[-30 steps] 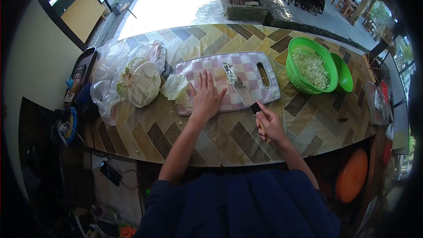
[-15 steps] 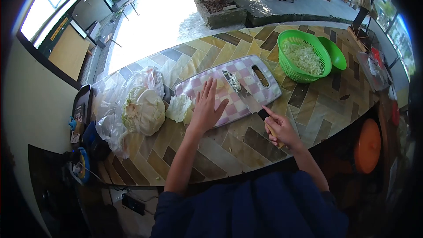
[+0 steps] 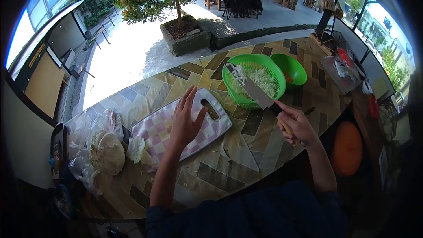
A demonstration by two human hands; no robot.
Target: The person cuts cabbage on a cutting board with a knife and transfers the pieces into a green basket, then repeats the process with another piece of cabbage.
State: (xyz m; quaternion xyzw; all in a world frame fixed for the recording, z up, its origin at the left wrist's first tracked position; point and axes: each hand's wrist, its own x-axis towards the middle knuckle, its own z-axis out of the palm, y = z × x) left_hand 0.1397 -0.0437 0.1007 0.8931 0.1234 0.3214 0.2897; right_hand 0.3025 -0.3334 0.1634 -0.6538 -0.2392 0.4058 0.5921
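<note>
My right hand (image 3: 296,125) grips the handle of a knife (image 3: 259,93). Its blade lies over the green basket (image 3: 230,89) of shredded cabbage (image 3: 265,81), with white shreds on the blade near its tip. My left hand (image 3: 185,125) is held with fingers apart above the pink and white checkered cutting board (image 3: 216,127), holding nothing. A torn cabbage leaf (image 3: 136,149) rests at the board's left edge. Left of it, a partly cut cabbage head (image 3: 108,153) sits on a clear plastic bag (image 3: 82,158).
Behind the basket stands a green bowl (image 3: 296,71) with something orange inside. Plastic packages (image 3: 341,72) lie at the table's right end. An orange round object (image 3: 347,148) is below the right edge. A planter with a tree (image 3: 187,39) stands beyond the table.
My right hand has carried the knife with its shreds from above the board to over the basket. My left hand remains spread over the board. The view has shifted to the right and up.
</note>
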